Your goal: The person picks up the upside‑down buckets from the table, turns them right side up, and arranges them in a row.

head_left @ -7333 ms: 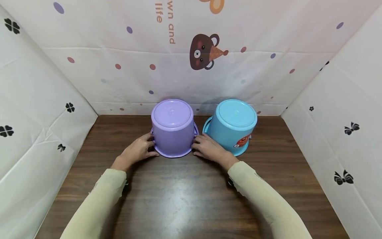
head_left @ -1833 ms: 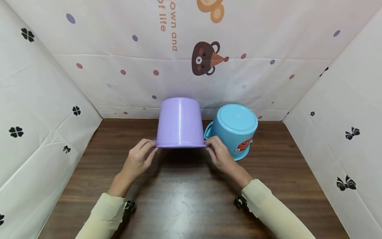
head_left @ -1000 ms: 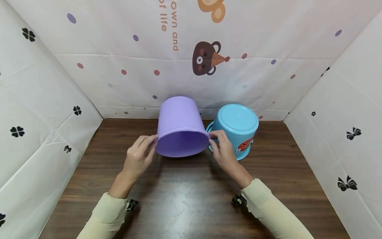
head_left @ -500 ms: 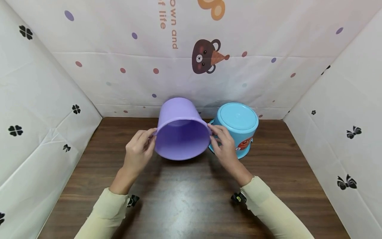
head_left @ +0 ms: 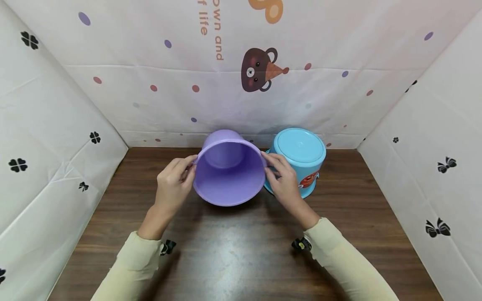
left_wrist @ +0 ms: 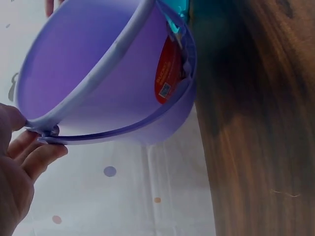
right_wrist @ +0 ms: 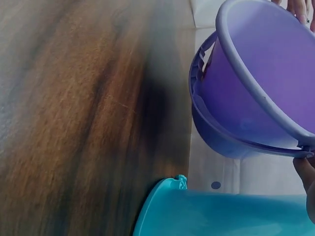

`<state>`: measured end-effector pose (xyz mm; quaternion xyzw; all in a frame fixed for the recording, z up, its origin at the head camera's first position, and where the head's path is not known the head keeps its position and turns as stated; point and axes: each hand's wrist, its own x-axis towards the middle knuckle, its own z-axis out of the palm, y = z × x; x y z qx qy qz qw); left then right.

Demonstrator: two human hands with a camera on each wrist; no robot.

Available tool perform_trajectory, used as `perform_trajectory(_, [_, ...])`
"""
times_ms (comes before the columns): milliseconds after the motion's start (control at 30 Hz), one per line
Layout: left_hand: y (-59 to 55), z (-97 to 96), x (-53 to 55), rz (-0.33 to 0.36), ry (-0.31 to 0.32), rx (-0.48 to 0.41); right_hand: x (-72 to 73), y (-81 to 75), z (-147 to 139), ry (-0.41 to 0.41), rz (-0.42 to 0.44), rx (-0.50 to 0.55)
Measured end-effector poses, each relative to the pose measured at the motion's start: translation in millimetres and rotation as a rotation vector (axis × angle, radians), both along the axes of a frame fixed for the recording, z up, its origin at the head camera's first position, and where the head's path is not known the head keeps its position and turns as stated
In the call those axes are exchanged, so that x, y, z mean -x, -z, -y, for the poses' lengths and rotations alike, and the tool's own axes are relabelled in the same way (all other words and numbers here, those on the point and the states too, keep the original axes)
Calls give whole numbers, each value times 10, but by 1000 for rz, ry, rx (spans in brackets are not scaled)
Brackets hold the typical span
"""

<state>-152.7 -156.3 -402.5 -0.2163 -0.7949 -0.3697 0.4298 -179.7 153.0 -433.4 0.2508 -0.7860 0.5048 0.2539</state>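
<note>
The bare left hand [head_left: 173,184] and right hand [head_left: 285,184] pinch the round purple plastic bucket [head_left: 230,184] at opposite sides, fingers [left_wrist: 43,160] nearly closed, probably to balance its weight.

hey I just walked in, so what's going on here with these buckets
A person is holding a purple bucket, with the left grip on one side of its rim and the right grip on the other. It is tilted so its open mouth faces the person, and nothing shows inside. It appears to be raised off the wooden table. A light blue bucket stands upside down on the table, over on the person's right.
</note>
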Motion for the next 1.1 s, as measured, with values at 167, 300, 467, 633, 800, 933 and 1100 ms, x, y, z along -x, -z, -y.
perform_trajectory(167, [-53, 18, 59, 51, 30, -42, 45, -53, 26, 9, 74, 13])
perform_trajectory(300, [-94, 61, 116, 105, 64, -76, 67, -135, 63, 17, 131, 8])
perform_trajectory(467, [-130, 107, 188, 188, 89, -123, 3, -387, 119, -23, 197, 18])
perform_trajectory(633, [-141, 153, 260, 238, 93, -155, -10, -558, 145, -59, 251, -8])
perform_trajectory(800, [-159, 169, 312, 302, 86, -176, 121, -488, 128, -84, 264, -8])
perform_trajectory(933, [-161, 172, 339, 340, 88, -202, 268, -378, 103, -88, 268, 8])
perform_trajectory(1100, [-144, 197, 378, 378, 95, -232, 373, -367, 98, -90, 291, 12])
